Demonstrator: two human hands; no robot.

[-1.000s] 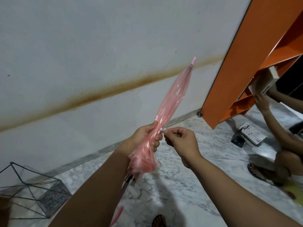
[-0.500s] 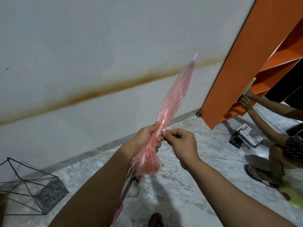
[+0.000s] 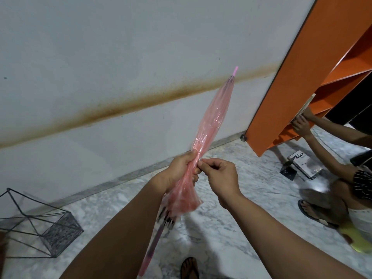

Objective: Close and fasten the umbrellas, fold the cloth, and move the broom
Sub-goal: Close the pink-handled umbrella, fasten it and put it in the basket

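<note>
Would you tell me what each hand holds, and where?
The left hand grips the pink umbrella around its folded canopy's middle; the right hand pinches something small there, likely its strap.

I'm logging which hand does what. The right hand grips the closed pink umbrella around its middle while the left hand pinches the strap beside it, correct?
Hands are swapped. In the head view the left hand grips the closed pink umbrella around its middle, and the right hand pinches at the strap beside it.
</note>
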